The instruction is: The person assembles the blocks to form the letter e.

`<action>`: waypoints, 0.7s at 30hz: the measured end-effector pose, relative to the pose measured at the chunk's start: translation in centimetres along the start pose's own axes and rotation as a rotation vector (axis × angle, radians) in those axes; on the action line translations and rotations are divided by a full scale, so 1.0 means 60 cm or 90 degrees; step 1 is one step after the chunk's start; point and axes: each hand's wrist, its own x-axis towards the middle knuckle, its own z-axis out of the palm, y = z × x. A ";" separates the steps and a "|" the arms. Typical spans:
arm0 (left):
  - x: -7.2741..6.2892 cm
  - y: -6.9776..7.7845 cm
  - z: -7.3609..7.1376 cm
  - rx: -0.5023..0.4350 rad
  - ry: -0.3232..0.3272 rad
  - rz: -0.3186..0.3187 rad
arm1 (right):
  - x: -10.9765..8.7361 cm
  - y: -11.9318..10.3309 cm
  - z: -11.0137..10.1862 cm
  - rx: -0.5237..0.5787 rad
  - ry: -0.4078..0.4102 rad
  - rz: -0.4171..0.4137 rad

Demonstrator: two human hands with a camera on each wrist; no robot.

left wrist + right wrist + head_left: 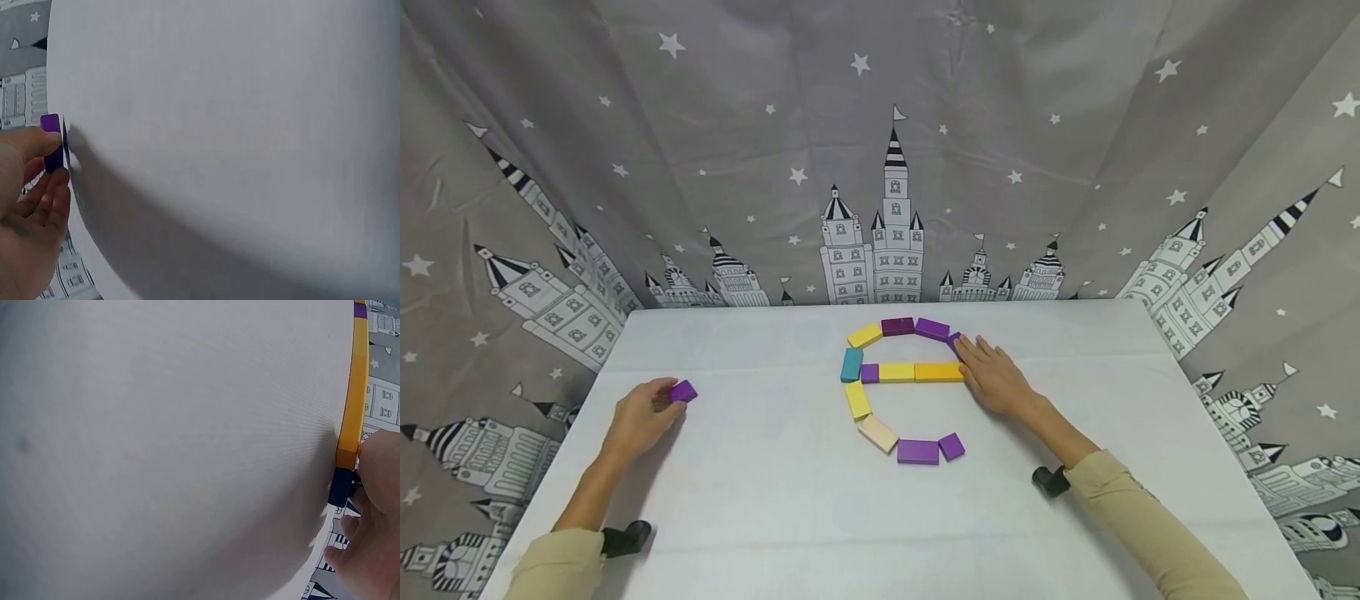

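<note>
Out at the left of the table, my left hand (638, 421) pinches a small purple block (683, 391) between thumb and fingers. The left wrist view shows that block upright between the fingertips. My right hand (996, 379) lies with fingers extended at the right end of a row of blocks shaped like a letter e. Its fingertips reach a purple block (954, 340), partly covered by them. Beside the thumb is an orange block (938, 372), the long one of the middle bar. In the right wrist view, a dark blue block (340, 487) sits at its end, near the fingers.
The curve holds a teal block (852, 365), a beige block (877, 434), a dark plum block (898, 327) and several yellow and purple ones. A purple block (952, 447) ends it at lower right. Behind the white table (760, 500) hangs a grey castle-print curtain (737, 108).
</note>
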 end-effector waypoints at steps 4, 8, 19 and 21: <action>0.005 0.042 0.012 -0.033 0.017 0.024 | 0.001 0.002 0.003 -0.007 0.004 -0.003; 0.012 0.098 0.038 -0.069 0.032 0.100 | 0.002 0.004 0.005 -0.014 0.006 -0.006; 0.005 0.287 0.131 -0.139 -0.045 0.220 | 0.001 0.000 0.001 -0.017 0.002 -0.006; 0.002 0.315 0.147 -0.140 -0.062 0.234 | 0.001 -0.001 0.000 -0.017 0.002 -0.005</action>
